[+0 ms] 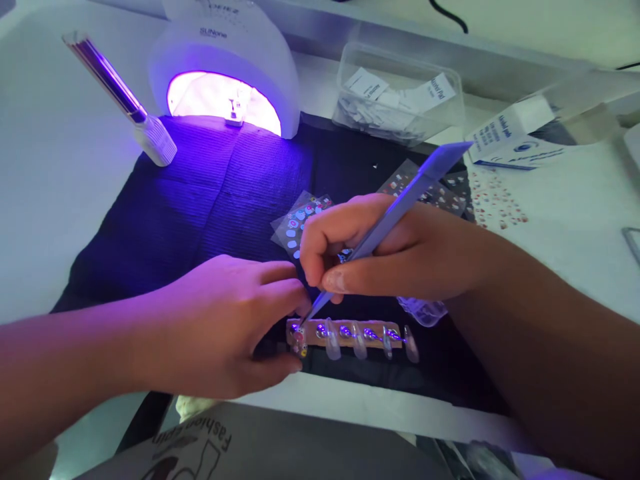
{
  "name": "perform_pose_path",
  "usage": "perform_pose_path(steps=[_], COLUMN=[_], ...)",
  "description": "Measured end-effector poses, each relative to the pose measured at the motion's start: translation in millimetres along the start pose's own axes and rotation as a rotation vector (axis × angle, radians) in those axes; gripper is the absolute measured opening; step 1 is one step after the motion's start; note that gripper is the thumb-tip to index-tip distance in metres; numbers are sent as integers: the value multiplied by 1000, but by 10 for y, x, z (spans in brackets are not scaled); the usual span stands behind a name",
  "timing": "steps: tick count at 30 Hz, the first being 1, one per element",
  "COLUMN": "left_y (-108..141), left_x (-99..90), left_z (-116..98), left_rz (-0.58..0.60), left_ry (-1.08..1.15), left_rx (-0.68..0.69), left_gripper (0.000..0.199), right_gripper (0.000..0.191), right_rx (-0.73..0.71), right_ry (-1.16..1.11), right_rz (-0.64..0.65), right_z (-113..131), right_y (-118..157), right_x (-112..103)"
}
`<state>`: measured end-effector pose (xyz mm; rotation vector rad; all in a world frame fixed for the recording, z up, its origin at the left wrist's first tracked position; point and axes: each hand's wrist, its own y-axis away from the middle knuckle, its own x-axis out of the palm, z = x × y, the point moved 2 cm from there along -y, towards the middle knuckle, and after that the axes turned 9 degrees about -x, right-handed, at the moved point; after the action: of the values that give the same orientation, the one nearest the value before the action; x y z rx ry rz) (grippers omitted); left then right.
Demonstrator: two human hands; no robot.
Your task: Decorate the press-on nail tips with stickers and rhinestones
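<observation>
My left hand [225, 327] is curled round the left end of a narrow tan display strip [315, 333], gripping it between thumb and fingers. Along the strip stand several clear false nails [359, 340] on shiny round mounts. The leftmost false nail [300, 343] carries small colourful decorations and sits between my left thumb and index finger. In a pen-like grip, my right hand [370, 253] is closed on pale violet tweezers [400, 207]. Their pointed tip reaches down to the top of the decorated nail. Whether the tip pinches anything is too small to tell.
A lit nail lamp [225, 50] stands at the back on a dark cloth [165, 220], beside a tilted tube-like holder [155, 140]. Sticker sheets [295, 223] lie beyond my right hand. Further back are a clear tub [400, 100] of alcohol pads and an open box [530, 137].
</observation>
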<state>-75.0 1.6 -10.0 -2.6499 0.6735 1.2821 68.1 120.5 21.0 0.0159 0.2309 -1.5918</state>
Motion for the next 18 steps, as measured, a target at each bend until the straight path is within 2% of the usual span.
perform_pose_path(steps=[18], left_y=[-6], left_x=[-5], left_z=[-2], left_rz=[35], left_ry=[40], left_rx=[-5], left_gripper=[15], right_gripper=[16], right_rx=[-34], right_ry=[4], right_rz=[22], right_z=[-35], right_y=[3], right_x=[-10])
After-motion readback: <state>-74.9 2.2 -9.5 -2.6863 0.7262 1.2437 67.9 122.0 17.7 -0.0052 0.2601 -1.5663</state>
